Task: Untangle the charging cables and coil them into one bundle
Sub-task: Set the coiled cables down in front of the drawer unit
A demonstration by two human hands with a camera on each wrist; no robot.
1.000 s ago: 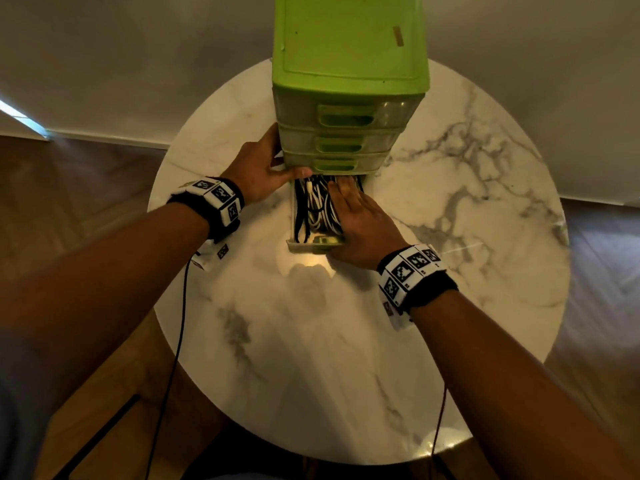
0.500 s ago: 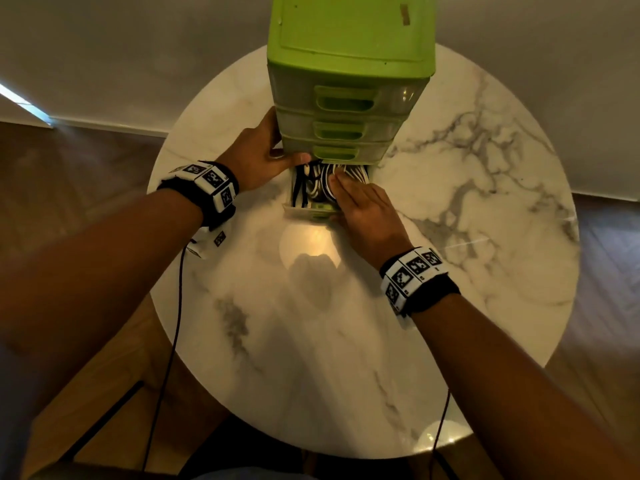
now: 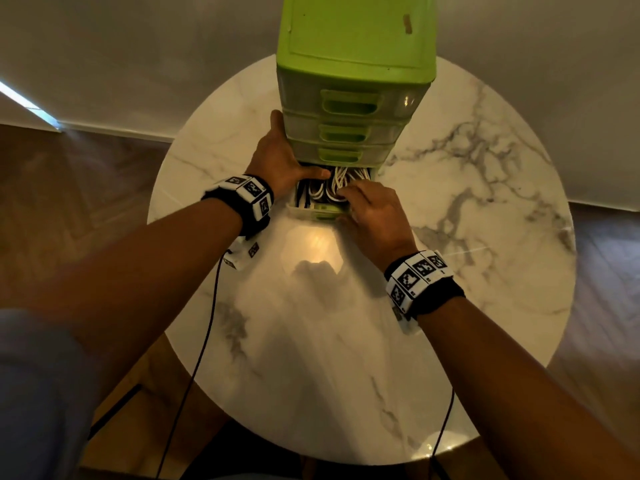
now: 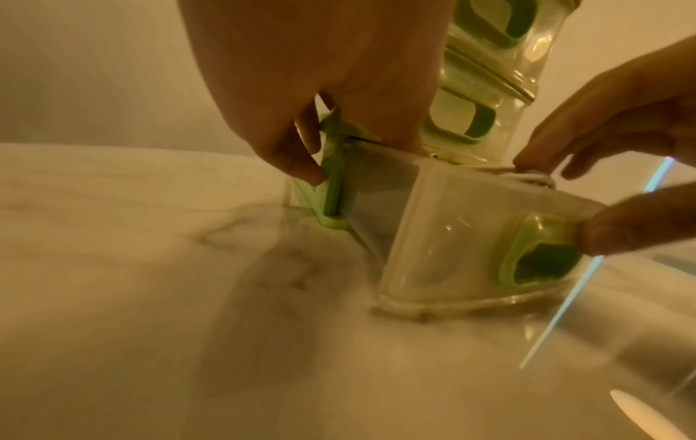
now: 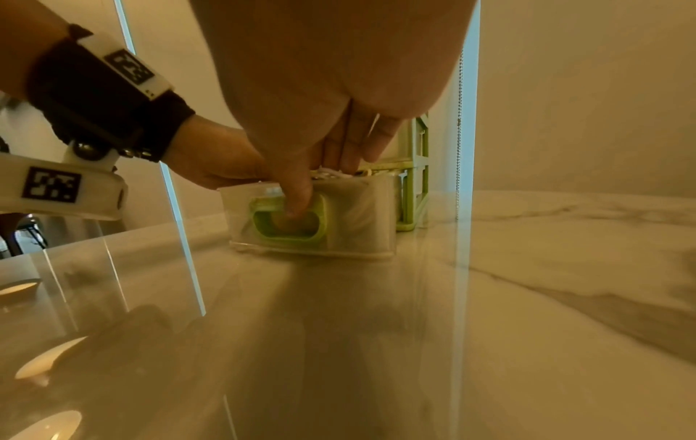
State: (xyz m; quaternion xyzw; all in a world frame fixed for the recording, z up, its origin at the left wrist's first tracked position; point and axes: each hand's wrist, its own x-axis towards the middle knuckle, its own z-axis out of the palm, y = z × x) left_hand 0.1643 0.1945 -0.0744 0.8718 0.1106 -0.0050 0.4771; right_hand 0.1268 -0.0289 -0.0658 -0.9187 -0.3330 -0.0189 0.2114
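Surface: round white marble table (image 3: 363,341), grey veining, against a pale wall.
Landmark: green plastic drawer tower (image 3: 353,64) at table's far edge; upper drawers closed.
Bottom drawer: clear plastic drawer with green handle (image 4: 452,238) pulled partway out of tower.
Cables: tangled black and white charging cables (image 3: 323,188) inside that drawer.
Left hand (image 3: 280,161): braced on tower's left base, fingers loosely bent against frame.
Right hand (image 3: 374,216): thumb (image 5: 297,193) on drawer handle, fingers curled onto white cables.
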